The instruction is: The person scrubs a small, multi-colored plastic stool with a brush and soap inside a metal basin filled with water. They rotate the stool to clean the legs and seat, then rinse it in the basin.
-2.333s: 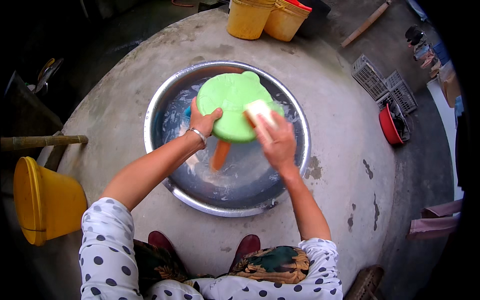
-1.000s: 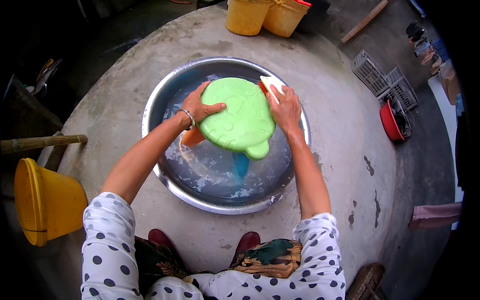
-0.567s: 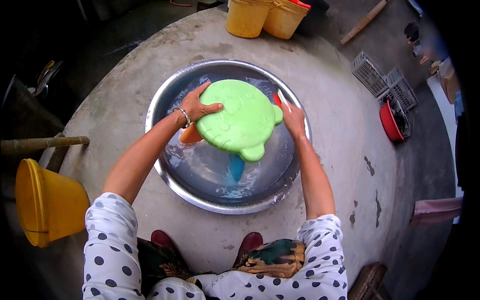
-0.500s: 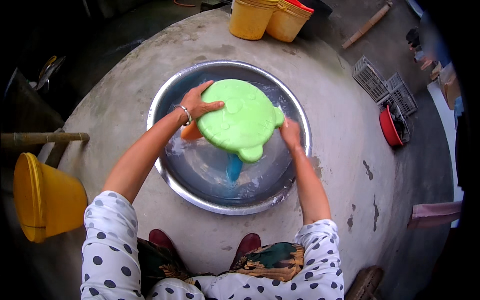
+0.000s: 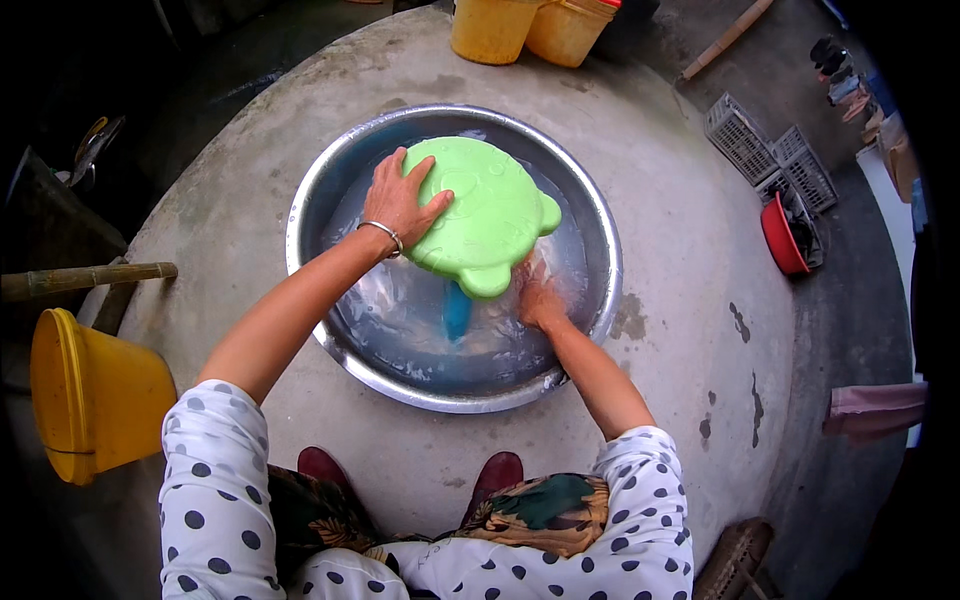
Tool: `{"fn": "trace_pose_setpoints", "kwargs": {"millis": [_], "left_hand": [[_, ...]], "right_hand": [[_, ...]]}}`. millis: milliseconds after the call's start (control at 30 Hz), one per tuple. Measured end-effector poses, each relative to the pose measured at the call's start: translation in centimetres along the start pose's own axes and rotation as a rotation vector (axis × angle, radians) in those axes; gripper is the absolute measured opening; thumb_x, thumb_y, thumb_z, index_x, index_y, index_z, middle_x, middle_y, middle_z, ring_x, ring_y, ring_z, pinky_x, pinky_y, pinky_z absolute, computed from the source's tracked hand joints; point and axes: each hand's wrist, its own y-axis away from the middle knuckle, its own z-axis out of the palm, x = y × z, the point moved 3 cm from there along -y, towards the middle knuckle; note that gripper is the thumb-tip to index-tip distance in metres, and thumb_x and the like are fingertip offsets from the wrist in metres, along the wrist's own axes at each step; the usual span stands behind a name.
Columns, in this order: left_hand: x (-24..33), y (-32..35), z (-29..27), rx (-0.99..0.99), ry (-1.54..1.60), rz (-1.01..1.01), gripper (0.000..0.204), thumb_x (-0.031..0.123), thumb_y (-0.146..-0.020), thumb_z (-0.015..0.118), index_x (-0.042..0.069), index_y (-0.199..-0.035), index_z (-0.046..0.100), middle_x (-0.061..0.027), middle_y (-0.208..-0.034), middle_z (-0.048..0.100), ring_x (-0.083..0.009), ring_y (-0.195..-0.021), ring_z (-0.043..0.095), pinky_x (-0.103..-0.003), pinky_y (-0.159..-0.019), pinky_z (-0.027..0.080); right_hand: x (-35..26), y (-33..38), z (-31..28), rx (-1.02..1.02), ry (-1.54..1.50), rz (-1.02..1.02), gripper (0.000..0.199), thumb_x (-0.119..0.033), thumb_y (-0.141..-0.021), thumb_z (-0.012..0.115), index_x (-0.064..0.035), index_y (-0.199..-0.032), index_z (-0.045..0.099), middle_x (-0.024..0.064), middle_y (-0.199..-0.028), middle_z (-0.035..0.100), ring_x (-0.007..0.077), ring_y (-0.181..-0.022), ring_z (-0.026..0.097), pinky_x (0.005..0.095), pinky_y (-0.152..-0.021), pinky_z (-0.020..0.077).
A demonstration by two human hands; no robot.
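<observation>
A light green plastic stool (image 5: 475, 205) with a round seat and two ear-like bumps sits tilted in a wide metal basin (image 5: 305, 225) of water. Below the seat a blue leg (image 5: 457, 312) shows; the other legs are hidden. My left hand (image 5: 398, 197), with a bracelet at its wrist, grips the seat's left edge, thumb on top and fingers along the rim. Low beside the seat's lower right edge, my right hand (image 5: 540, 298) is at the water. Its fingers are blurred and partly under the stool, so what they touch is unclear.
The basin stands on a concrete floor (image 5: 690, 300). A yellow bucket (image 5: 125, 400) is at the left, with a bamboo pole (image 5: 100, 278) above it. Farther off are yellow buckets (image 5: 490, 30), grey crates (image 5: 740, 137) and a red basin (image 5: 782, 236). My shoes (image 5: 495, 478) are close to the basin.
My right hand has moved from the stool's right ear down and left to the water by its lower edge. The orange leg is now out of sight. My left hand stays on the seat.
</observation>
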Motion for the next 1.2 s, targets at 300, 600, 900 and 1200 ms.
{"fn": "trace_pose_setpoints", "kwargs": {"millis": [300, 600, 900, 1200], "left_hand": [[1.0, -0.7, 1.0, 0.031, 0.039, 0.022, 0.059, 0.048, -0.081, 0.059, 0.013, -0.127, 0.051, -0.0255, -0.137, 0.033, -0.0393, -0.126, 0.032, -0.044, -0.105, 0.028], [0.0, -0.8, 0.6, 0.042, 0.044, 0.018, 0.059, 0.048, -0.078, 0.061, 0.013, -0.125, 0.053, -0.0262, -0.136, 0.033, -0.0391, -0.125, 0.032, -0.043, -0.105, 0.028], [0.3, -1.5, 1.7, -0.034, -0.040, 0.033, 0.055, 0.044, -0.081, 0.060, 0.015, -0.128, 0.052, -0.0240, -0.135, 0.038, -0.0363, -0.125, 0.037, -0.044, -0.104, 0.030], [-0.7, -2.4, 2.0, -0.028, -0.038, 0.194, 0.049, 0.043, -0.086, 0.057, 0.020, -0.129, 0.052, -0.0216, -0.136, 0.038, -0.0347, -0.128, 0.033, -0.044, -0.105, 0.028]], "right_hand": [[2.9, -2.6, 3.9, -0.423, -0.748, 0.211, 0.077, -0.009, -0.063, 0.069, -0.0036, -0.132, 0.035, 0.0174, -0.102, 0.060, 0.0316, -0.089, 0.061, 0.0400, -0.068, 0.0527], [-1.5, 5.7, -8.8, -0.383, -0.381, -0.101, 0.069, -0.011, -0.068, 0.053, -0.0137, -0.135, 0.038, 0.0184, -0.085, 0.061, 0.0288, -0.072, 0.062, 0.0369, -0.065, 0.0511], [0.7, 9.3, -10.0, 0.274, 0.048, -0.088, 0.064, -0.014, -0.067, 0.061, -0.0116, -0.130, 0.048, 0.0194, -0.094, 0.053, 0.0351, -0.093, 0.050, 0.0462, -0.079, 0.0435], [7.8, 16.4, -8.8, 0.775, -1.200, -0.007, 0.067, -0.009, -0.068, 0.058, -0.0049, -0.133, 0.042, 0.0177, -0.104, 0.051, 0.0260, -0.096, 0.051, 0.0373, -0.084, 0.0433]]}}
